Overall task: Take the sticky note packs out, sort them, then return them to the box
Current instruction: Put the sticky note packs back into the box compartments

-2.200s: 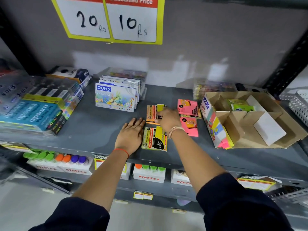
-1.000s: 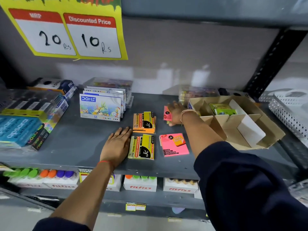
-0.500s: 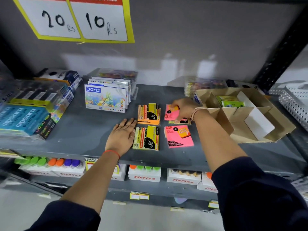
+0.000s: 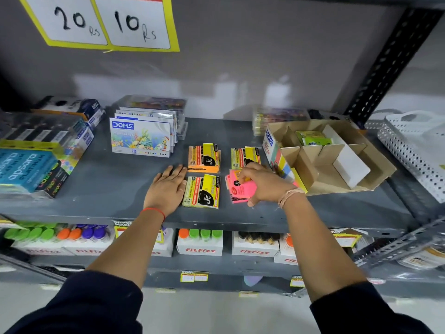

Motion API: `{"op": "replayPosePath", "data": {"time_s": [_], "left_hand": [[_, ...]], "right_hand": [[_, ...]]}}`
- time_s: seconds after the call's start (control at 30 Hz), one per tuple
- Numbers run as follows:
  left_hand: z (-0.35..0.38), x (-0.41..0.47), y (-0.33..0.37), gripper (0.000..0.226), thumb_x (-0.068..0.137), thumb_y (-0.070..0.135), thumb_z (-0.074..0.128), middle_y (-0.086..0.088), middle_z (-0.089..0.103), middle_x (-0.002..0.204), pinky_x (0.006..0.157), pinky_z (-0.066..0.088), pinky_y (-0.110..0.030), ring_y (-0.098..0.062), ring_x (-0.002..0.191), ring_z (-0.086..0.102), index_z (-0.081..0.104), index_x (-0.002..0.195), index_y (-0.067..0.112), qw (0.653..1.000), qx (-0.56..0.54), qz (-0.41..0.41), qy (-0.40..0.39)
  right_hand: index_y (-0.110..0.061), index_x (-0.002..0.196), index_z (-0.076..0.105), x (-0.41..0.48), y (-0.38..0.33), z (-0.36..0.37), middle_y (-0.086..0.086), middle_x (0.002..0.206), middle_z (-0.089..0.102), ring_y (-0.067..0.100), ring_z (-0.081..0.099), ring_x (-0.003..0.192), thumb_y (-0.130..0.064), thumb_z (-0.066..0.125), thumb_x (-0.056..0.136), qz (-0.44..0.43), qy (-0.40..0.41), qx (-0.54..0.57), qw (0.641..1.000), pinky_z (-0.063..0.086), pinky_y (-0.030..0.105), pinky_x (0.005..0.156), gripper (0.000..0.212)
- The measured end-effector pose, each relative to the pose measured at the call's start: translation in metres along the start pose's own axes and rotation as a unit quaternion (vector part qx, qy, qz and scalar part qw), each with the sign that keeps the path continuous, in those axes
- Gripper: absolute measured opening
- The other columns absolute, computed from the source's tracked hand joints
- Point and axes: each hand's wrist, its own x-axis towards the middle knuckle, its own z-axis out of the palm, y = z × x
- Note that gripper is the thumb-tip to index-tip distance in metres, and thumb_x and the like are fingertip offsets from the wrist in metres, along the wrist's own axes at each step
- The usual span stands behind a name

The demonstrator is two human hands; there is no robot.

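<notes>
Sticky note packs lie in small piles on the grey shelf (image 4: 115, 189). An orange pile (image 4: 204, 158) sits behind a yellow pile (image 4: 201, 192). To the right, another yellow pack (image 4: 245, 155) lies behind the pink pile (image 4: 240, 189). My right hand (image 4: 265, 183) grips a pink pack on top of that pink pile. My left hand (image 4: 168, 188) rests flat on the shelf, fingers together, touching the left edge of the yellow pile. The cardboard divider box (image 4: 320, 165) stands at the right, with a green pack (image 4: 313, 138) in a rear compartment.
DOMS crayon boxes (image 4: 140, 138) stand behind the piles. Apsara pencil boxes (image 4: 31, 169) fill the left end. A white perforated basket (image 4: 414, 153) sits at far right. Fitfizz bottle boxes (image 4: 199, 242) line the lower shelf. A price sign (image 4: 108, 22) hangs on the back wall.
My right hand has brought a pink pack forward from the back row onto the front pink pile, uncovering a yellow pack behind. My left hand has stayed put.
</notes>
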Motion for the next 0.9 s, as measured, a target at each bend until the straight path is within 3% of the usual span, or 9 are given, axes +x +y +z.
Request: {"op": "replayPosePath", "data": {"time_s": [0.13,0.3,0.4,0.5,0.6,0.67,0.73,0.9], "left_hand": [[0.0,0.0,0.0,0.048,0.098,0.025,0.025,0.006,0.018,0.157,0.12,0.008,-0.036,-0.014,0.146,0.01,0.019,0.146,0.022,1.0,0.0,0.001,0.002],[0.0,0.0,0.001,0.048,0.098,0.025,0.025,0.005,0.018,0.157,0.12,0.008,-0.036,-0.014,0.146,0.01,0.019,0.146,0.021,1.0,0.005,0.001,0.007],[0.0,0.0,0.0,0.049,0.098,0.026,0.027,0.005,0.018,0.157,0.12,0.008,-0.036,-0.014,0.146,0.009,0.018,0.146,0.02,1.0,0.003,-0.001,0.007],[0.0,0.0,0.0,0.051,0.097,0.028,0.029,0.005,0.018,0.157,0.12,0.008,-0.036,-0.014,0.146,0.009,0.019,0.146,0.02,1.0,-0.002,-0.001,0.004],[-0.001,-0.001,-0.001,0.05,0.097,0.028,0.028,0.004,0.018,0.157,0.12,0.008,-0.036,-0.014,0.146,0.009,0.019,0.146,0.02,1.0,-0.005,0.0,0.004],[-0.002,-0.001,-0.001,0.049,0.098,0.027,0.027,0.004,0.019,0.157,0.12,0.008,-0.035,-0.014,0.146,0.01,0.019,0.146,0.02,1.0,-0.005,0.004,0.004],[-0.002,-0.002,-0.001,0.049,0.098,0.027,0.027,0.004,0.019,0.157,0.12,0.008,-0.035,-0.014,0.146,0.01,0.019,0.146,0.02,1.0,-0.008,0.008,0.004],[-0.001,-0.002,-0.002,0.048,0.098,0.025,0.026,0.004,0.018,0.157,0.12,0.008,-0.035,-0.015,0.146,0.009,0.019,0.146,0.02,1.0,-0.011,0.012,0.006]], "right_hand": [[-0.011,0.106,0.057,-0.004,0.001,0.004,0.007,0.128,0.043,0.027,0.04,0.118,-0.003,0.08,0.061,-0.022,0.002,0.032,0.999,0.035,0.032,0.096,0.051],[-0.012,0.108,0.059,-0.011,-0.005,0.008,0.005,0.131,0.043,0.027,0.035,0.123,-0.011,0.082,0.063,-0.035,-0.002,0.033,0.999,0.032,0.035,0.102,0.05],[-0.02,0.111,0.059,-0.005,-0.006,-0.004,0.0,0.15,0.029,0.027,0.024,0.136,-0.025,0.082,0.065,-0.034,-0.022,0.023,0.999,0.024,0.04,0.112,0.052],[-0.022,0.121,0.055,0.021,-0.007,-0.03,-0.004,0.158,0.01,0.024,0.015,0.143,-0.029,0.077,0.072,-0.014,0.018,-0.02,1.0,0.023,0.037,0.113,0.054],[-0.01,0.126,0.05,0.057,-0.01,-0.048,0.009,0.155,0.021,0.03,0.03,0.137,-0.023,0.075,0.075,0.023,0.003,-0.095,0.995,0.05,0.023,0.087,0.059],[-0.006,0.126,0.05,0.075,-0.009,-0.049,0.014,0.141,0.044,0.031,0.048,0.123,-0.021,0.078,0.073,0.058,-0.042,-0.144,0.987,0.05,0.03,0.09,0.061],[-0.008,0.128,0.046,0.085,-0.004,-0.045,0.014,0.131,0.053,0.03,0.054,0.113,-0.02,0.079,0.071,0.088,-0.078,-0.151,0.981,0.044,0.034,0.091,0.067],[-0.012,0.114,0.053,0.09,0.003,-0.046,0.012,0.117,0.06,0.021,0.05,0.086,-0.017,0.084,0.063,0.085,-0.068,-0.099,0.989,0.038,0.024,0.063,0.061]]}}
